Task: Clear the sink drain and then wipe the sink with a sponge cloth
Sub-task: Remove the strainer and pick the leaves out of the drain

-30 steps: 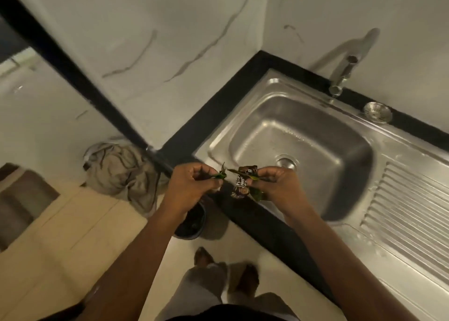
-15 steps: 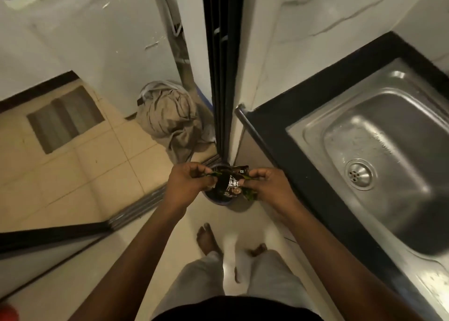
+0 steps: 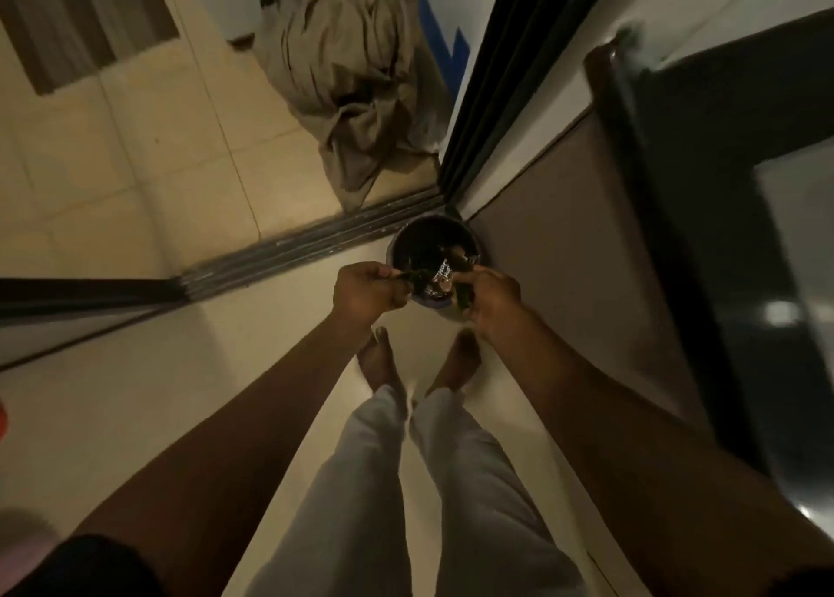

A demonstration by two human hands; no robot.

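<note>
A small dark round bin [image 3: 431, 237] stands on the floor in the corner by the cabinet. Directly above its near rim I hold a bunch of drain litter: a dark printed wrapper [image 3: 440, 280] and green scraps. My left hand [image 3: 368, 289] pinches the green end on the left. My right hand [image 3: 489, 301] grips the wrapper's right side. The steel sink [image 3: 799, 244] shows only as a blurred sliver at the right edge; its drain is out of sight.
A crumpled beige cloth [image 3: 352, 86] lies on the tiled floor beyond a dark sliding-door track [image 3: 293, 253]. The brown cabinet front [image 3: 573, 244] and black countertop edge [image 3: 677, 217] run along the right. My bare feet [image 3: 419, 361] stand just short of the bin.
The view has swung down and left from the sink to the floor. Both hands carried the wrapper and scraps away from the basin and now hold them over the bin.
</note>
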